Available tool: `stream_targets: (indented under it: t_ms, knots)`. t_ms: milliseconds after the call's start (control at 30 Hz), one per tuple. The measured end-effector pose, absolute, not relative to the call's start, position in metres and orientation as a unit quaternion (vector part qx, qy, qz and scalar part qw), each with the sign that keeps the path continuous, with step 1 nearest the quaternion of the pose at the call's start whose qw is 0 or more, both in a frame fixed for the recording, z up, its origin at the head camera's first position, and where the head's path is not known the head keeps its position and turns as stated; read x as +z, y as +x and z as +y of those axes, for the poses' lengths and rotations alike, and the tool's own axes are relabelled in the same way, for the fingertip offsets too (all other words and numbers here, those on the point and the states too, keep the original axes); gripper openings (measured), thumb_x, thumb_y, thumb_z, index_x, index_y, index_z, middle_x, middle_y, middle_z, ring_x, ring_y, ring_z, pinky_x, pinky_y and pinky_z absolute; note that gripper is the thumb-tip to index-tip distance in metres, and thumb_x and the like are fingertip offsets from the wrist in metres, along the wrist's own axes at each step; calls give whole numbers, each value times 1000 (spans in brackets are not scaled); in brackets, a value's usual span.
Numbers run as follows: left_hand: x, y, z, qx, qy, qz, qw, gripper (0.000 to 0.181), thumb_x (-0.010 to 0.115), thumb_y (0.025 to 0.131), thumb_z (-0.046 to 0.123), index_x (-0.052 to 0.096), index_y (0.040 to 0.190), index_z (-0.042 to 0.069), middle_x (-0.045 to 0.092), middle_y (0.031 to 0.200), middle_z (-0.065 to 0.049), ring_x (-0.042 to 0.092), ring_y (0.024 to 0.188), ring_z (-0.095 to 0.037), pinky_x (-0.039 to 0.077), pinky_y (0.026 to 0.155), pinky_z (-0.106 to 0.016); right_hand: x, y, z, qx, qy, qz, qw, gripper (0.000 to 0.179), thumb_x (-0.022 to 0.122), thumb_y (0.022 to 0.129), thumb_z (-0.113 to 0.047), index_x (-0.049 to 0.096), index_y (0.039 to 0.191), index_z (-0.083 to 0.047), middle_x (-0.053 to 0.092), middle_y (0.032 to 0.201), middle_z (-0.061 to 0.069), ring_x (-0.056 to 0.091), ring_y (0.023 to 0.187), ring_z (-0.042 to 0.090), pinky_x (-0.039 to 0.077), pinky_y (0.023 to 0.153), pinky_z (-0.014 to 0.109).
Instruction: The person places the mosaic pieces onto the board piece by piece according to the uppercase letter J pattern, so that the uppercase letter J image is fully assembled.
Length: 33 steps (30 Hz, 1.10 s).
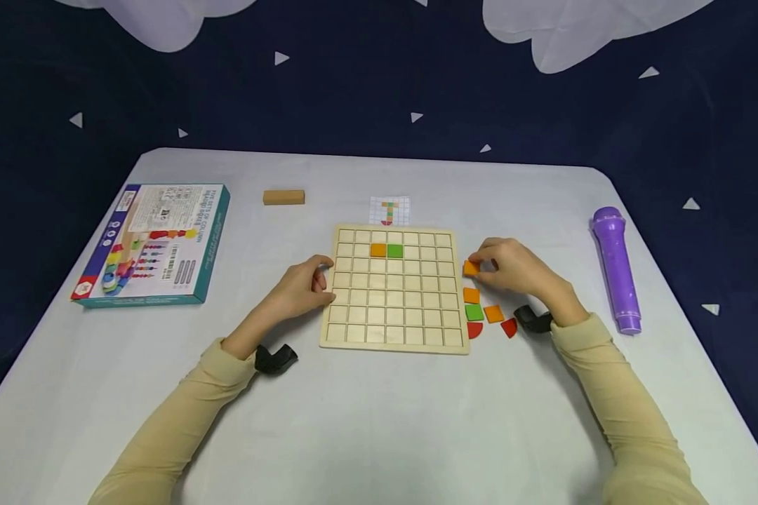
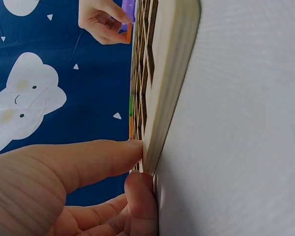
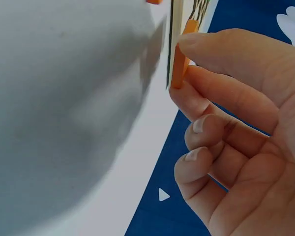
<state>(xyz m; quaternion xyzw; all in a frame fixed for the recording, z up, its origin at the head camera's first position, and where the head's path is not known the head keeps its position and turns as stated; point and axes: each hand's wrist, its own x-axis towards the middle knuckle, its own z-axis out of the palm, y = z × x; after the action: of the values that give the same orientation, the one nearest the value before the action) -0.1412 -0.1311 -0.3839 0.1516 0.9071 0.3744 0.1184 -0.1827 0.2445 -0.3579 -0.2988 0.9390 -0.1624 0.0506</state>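
Observation:
A wooden grid board lies flat on the white table, with an orange square tile and a green square tile side by side in its second row. My left hand rests at the board's left edge; its thumb and a fingertip touch that edge. Off the board's right side, my right hand pinches another orange square tile between thumb and index finger. Below that hand lie an orange tile, a green tile, a second orange one and two red rounded pieces.
Behind the board is a small pattern card with a coloured shape on a grid. A wooden block sits at the back left, and a toy box lies farther left. A purple cylinder lies at the right.

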Motion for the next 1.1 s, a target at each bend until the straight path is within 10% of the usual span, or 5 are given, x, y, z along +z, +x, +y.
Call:
stream_targets:
  t_ms: [1100]
  knots:
    - [-383,-141,-131,377,148,906,122,57,69,78,6,44,129,-5,56,84,-10,50,69,-14,40,63,-25,-353,-216,183,-173,-346,921,47,24,69,83,-14,71,103,-1,67,95,13,56,76,20,46,70,32]
